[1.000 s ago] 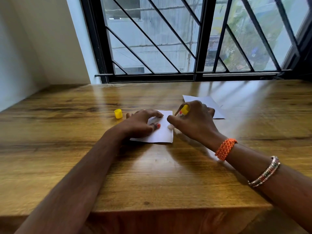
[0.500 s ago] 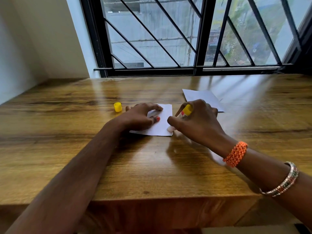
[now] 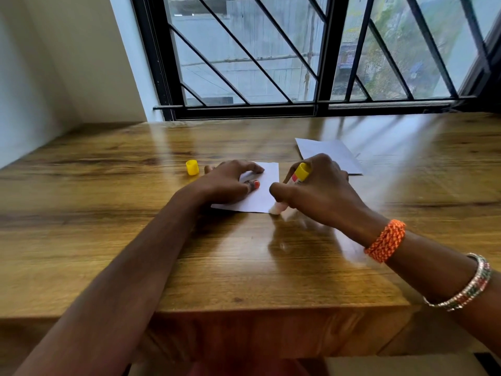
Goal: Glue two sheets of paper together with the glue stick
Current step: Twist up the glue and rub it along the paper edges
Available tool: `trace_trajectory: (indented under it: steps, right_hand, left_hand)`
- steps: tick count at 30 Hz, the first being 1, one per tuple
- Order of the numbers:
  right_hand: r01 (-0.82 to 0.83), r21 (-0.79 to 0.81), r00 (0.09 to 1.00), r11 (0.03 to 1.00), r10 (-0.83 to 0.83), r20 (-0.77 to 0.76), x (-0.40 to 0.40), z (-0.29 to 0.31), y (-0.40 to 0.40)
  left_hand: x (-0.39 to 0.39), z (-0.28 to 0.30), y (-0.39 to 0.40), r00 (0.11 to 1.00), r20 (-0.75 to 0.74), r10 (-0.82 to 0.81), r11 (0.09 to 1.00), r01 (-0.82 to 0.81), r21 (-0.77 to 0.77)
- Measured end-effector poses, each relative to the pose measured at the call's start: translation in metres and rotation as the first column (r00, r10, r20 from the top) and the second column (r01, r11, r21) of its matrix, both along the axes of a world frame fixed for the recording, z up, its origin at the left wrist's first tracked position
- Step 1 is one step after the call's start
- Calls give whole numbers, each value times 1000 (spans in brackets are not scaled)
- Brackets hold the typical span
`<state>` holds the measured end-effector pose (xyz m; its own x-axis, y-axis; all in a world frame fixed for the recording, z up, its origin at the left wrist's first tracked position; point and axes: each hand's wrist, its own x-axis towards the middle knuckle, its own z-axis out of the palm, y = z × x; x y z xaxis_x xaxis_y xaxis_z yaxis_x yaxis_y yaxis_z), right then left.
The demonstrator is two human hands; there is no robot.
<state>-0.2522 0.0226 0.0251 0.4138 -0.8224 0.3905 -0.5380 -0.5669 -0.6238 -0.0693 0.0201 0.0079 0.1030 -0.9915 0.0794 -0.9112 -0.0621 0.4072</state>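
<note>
A small white sheet of paper [image 3: 264, 188] lies on the wooden table [image 3: 244, 253]. My left hand [image 3: 227, 183] presses flat on its left part, fingers spread. My right hand [image 3: 320, 191] grips the glue stick [image 3: 298, 173], which has a yellow end and is tilted, with its white tip [image 3: 275, 208] touching the sheet's near right corner. A second white sheet [image 3: 328, 153] lies behind my right hand, partly hidden by it. The yellow cap [image 3: 192, 167] stands on the table to the left of my left hand.
A barred window [image 3: 298, 63] runs along the table's far edge. A white wall [image 3: 40, 77] closes the left side. The table's front edge [image 3: 271, 310] is close to me.
The glue stick's tip has slid down the sheet's right edge to its near corner. My left hand has stayed on the paper. The camera has tilted downward.
</note>
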Motion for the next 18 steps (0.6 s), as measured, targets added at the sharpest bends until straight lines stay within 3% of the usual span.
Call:
trace_trajectory:
  steps: [5,12,15,18]
  right_hand:
    - [-112,259,991,959,88,104,1,9,-13]
    - [-30,243,958,970,-42,283,12,20,-55]
    - [16,231,954,973,-84,287,22,22,-67]
    - [61,188,959,980,-110,261,29,18,-71]
  left_hand:
    - [-3,4,4,1000,16,1,1000,-1,8]
    - [-31,14,3,932,352,79,964,-162,213]
    - [-36,13,6,788,584,193,941,-317,116]
    - [-30,11,14,710,629,317,927,-371,-49]
